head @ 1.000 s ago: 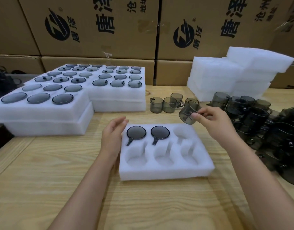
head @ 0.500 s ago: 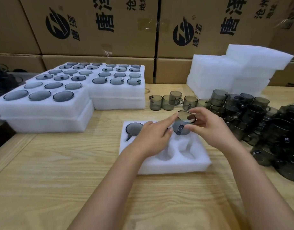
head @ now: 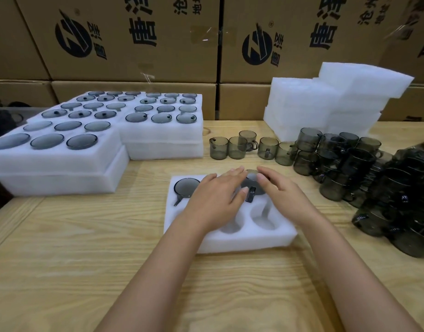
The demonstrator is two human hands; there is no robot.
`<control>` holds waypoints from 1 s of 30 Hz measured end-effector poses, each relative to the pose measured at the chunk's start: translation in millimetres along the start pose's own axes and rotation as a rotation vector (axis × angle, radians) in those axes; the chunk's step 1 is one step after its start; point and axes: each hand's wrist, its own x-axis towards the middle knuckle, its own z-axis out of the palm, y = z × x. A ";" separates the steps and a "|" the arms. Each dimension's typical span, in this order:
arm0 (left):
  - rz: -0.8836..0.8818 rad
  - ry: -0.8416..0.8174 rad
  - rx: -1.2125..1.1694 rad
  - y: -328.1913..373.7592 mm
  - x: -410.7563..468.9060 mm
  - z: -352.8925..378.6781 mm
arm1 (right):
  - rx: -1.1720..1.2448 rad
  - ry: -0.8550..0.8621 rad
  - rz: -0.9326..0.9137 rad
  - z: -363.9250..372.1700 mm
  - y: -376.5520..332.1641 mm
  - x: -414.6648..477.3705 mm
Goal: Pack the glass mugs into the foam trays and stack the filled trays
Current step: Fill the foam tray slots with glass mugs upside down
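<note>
- Since half a second ago the mug [head: 254, 185] has gone down from the right hand's pinch into the tray's [head: 266, 238] back-right pocket, and both hands have flattened over it.
- It sits rim up with its handle [head: 251, 195] pointing toward the person. Fingers cover part of the rim, so it cannot be told whether it is fully seated.
- Right hand [head: 285, 197]: fingers nearly straight, laid over the rim's right side, gripping nothing.
- Left hand [head: 213, 202]: also spread flat and holding nothing, fingertips at the rim's left side, thumb just beside the handle. It hides the back-middle pocket.
- A second mug [head: 186, 188] fills the back-left pocket; the two front pockets in view are bare.
- Loose mugs [head: 237, 147] stand behind the tray, and a heap [head: 350, 168] lies near the right forearm. Filled trays [head: 62, 159] sit at the left, blank foam [head: 326, 104] at the back right.
- Risk: if the handle misses its slot, pressing may wedge the mug crooked or tear the foam.
- Risk: uneven pressure could skid the light tray across the table [head: 86, 259].
- Risk: a quick reach for the next mug could knock the heap over.
</note>
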 end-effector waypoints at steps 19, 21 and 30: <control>-0.063 -0.063 0.383 16.9 9.6 -8.1 | -0.519 -0.183 0.039 -10.6 -26.9 9.9; -0.068 -0.076 0.391 15.8 8.7 -8.9 | -0.475 -0.159 0.049 -9.6 -25.7 9.4; -0.251 0.400 -0.238 -31.9 -20.0 -51.2 | -0.445 -0.113 0.079 -2.3 -21.8 12.0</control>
